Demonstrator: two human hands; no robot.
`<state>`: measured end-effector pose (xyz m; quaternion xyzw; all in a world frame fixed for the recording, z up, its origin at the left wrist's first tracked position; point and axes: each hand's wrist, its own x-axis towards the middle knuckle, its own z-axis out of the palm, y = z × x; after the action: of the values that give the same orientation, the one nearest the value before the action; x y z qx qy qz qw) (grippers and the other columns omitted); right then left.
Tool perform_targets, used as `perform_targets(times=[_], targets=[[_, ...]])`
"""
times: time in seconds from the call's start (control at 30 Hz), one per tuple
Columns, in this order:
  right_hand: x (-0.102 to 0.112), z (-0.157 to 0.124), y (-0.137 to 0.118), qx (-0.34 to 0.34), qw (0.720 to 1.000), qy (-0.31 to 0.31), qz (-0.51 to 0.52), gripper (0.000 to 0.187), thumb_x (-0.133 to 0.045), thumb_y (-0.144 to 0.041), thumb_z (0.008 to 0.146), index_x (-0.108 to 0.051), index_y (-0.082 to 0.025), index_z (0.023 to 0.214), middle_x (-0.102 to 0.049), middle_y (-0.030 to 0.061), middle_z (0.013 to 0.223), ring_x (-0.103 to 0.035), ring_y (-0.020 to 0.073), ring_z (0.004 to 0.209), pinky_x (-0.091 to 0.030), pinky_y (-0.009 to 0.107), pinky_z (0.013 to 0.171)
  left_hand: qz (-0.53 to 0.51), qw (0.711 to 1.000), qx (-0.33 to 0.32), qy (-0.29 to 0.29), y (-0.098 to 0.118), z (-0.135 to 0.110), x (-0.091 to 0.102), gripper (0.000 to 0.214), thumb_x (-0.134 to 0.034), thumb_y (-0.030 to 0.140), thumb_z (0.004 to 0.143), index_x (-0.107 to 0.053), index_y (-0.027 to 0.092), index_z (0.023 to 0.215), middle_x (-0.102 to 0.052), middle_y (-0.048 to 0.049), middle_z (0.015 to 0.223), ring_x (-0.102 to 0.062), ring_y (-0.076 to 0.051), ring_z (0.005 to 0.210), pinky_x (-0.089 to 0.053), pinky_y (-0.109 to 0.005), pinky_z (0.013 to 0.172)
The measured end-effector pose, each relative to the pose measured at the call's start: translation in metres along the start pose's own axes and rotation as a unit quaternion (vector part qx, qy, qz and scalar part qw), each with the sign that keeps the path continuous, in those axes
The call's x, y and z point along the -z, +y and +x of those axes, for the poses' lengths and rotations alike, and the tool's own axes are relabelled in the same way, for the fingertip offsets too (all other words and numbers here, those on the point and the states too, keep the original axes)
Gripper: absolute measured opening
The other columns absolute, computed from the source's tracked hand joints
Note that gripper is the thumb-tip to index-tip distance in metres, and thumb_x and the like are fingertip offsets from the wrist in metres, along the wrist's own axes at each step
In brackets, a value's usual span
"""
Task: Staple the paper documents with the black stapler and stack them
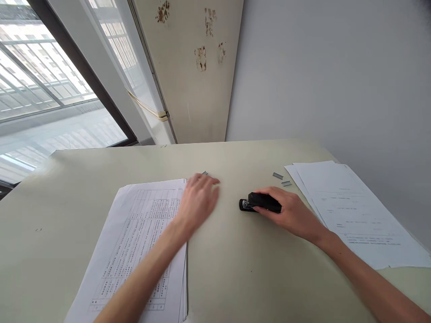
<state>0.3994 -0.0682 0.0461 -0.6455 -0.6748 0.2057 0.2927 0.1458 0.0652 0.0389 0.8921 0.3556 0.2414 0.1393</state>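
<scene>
My right hand [286, 211] is wrapped round a black stapler [266, 202] that rests on the table, its front end pointing left. Over the upper right corner of a printed paper stack [141, 233] is my left hand [199, 199], slightly blurred. Its thumb and forefinger are apart with nothing visible between them; the other fingers are partly hidden. Just behind that hand lies a staple strip [205, 173], partly covered. Two more strips, a dark grey staple strip [278, 176] and a lighter staple strip [286, 183], lie beyond the stapler.
A second pile of printed sheets [357, 215] lies at the right, with my right forearm passing over its near left edge. The pale table [222, 269] meets a grey wall [330, 80] at the right. Windows [50, 80] stand at the far left, beside a stained cream panel [198, 89].
</scene>
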Motion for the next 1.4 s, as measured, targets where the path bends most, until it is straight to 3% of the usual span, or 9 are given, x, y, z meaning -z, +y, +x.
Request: perform_targets(times=[0.1,0.2,0.4,0.5,0.77,0.97,1.13,1.3,1.4], targets=[[0.004,0.002,-0.005,-0.006,1.000,-0.020,0.000,0.026,-0.066,-0.048,0.102,-0.067,-0.034,0.124,-0.076,0.0037,0.122,-0.072,0.0282,0.109,-0.058,0.041,0.092,-0.033,0.996,-0.062,-0.050,0.029,-0.013,-0.019,0.015,-0.065,0.028,0.104,-0.069,0.024,0.118,-0.076,-0.0034,0.116,-0.066,-0.024,0.115,-0.053,-0.041,0.101],[0.013,-0.008,0.000,-0.048,0.998,-0.038,-0.004,0.034,-0.069,-0.054,0.099,-0.066,-0.039,0.130,-0.075,0.0011,0.129,-0.071,0.0283,0.113,-0.058,0.041,0.093,-0.046,0.995,-0.064,-0.060,0.041,-0.018,-0.036,0.023,-0.069,0.028,0.103,-0.066,0.022,0.124,-0.073,-0.0056,0.117,-0.066,-0.024,0.106,-0.055,-0.042,0.095],[0.019,-0.047,0.024,-0.217,0.971,0.090,0.043,0.047,-0.050,-0.071,0.103,-0.073,-0.035,0.124,-0.078,0.0030,0.124,-0.073,0.0282,0.108,-0.059,0.038,0.085,-0.058,0.994,-0.058,-0.071,0.041,-0.016,-0.043,0.023,-0.074,0.030,0.101,-0.066,0.022,0.121,-0.070,-0.0058,0.114,-0.065,-0.026,0.103,-0.055,-0.044,0.092],[0.016,-0.052,0.030,-0.260,0.960,0.088,0.051,0.056,-0.047,-0.076,0.101,-0.075,-0.032,0.122,-0.081,0.0036,0.110,-0.073,0.0270,0.090,-0.057,0.035,0.073,-0.070,0.993,-0.053,-0.074,0.041,-0.018,-0.043,0.024,-0.077,0.032,0.098,-0.066,0.022,0.117,-0.070,-0.0050,0.114,-0.064,-0.025,0.102,-0.055,-0.044,0.092],[0.019,-0.037,0.023,-0.235,0.966,0.051,0.093,0.055,-0.045,-0.075,0.103,-0.077,-0.031,0.113,-0.074,0.0042,0.134,-0.069,0.0291,0.108,-0.055,0.041,0.097,-0.112,0.991,-0.013,-0.078,0.037,-0.023,-0.040,0.026,-0.082,0.038,0.094,-0.070,0.023,0.111,-0.072,-0.0040,0.108,-0.064,-0.025,0.100,-0.054,-0.044,0.090],[0.018,-0.036,0.027,-0.226,0.968,0.036,0.107,0.055,-0.045,-0.076,0.102,-0.075,-0.031,0.115,-0.075,0.0057,0.127,-0.067,0.0307,0.111,-0.055,0.041,0.092,-0.132,0.988,0.002,-0.083,0.037,-0.023,-0.039,0.024,-0.083,0.034,0.093,-0.070,0.024,0.111,-0.072,-0.0043,0.108,-0.064,-0.026,0.101,-0.053,-0.044,0.091],[0.016,-0.045,0.027,-0.230,0.968,0.055,0.088,0.052,-0.045,-0.073,0.104,-0.073,-0.032,0.120,-0.076,0.0049,0.119,-0.068,0.0258,0.092,-0.057,0.038,0.081,-0.146,0.985,0.006,-0.096,0.037,-0.024,-0.030,0.030,-0.084,0.036,0.092,-0.069,0.024,0.116,-0.073,-0.0043,0.110,-0.065,-0.026,0.101,-0.053,-0.044,0.092],[0.015,-0.050,0.025,-0.156,0.985,0.039,0.059,0.047,-0.065,-0.067,0.098,-0.065,-0.038,0.134,-0.068,0.0040,0.140,-0.066,0.0284,0.118,-0.056,0.041,0.098,-0.166,0.980,0.021,-0.111,0.030,-0.029,-0.015,0.028,-0.083,0.034,0.092,-0.069,0.024,0.115,-0.073,-0.0049,0.114,-0.067,-0.027,0.108,-0.053,-0.047,0.098],[0.014,-0.042,0.025,-0.115,0.993,0.007,0.038,0.044,-0.069,-0.063,0.096,-0.066,-0.038,0.132,-0.069,0.0036,0.138,-0.065,0.0299,0.122,-0.055,0.043,0.102,-0.184,0.975,0.028,-0.124,0.029,-0.033,-0.005,0.037,-0.081,0.035,0.092,-0.067,0.026,0.124,-0.072,-0.0059,0.125,-0.068,-0.028,0.116,-0.056,-0.045,0.099]])
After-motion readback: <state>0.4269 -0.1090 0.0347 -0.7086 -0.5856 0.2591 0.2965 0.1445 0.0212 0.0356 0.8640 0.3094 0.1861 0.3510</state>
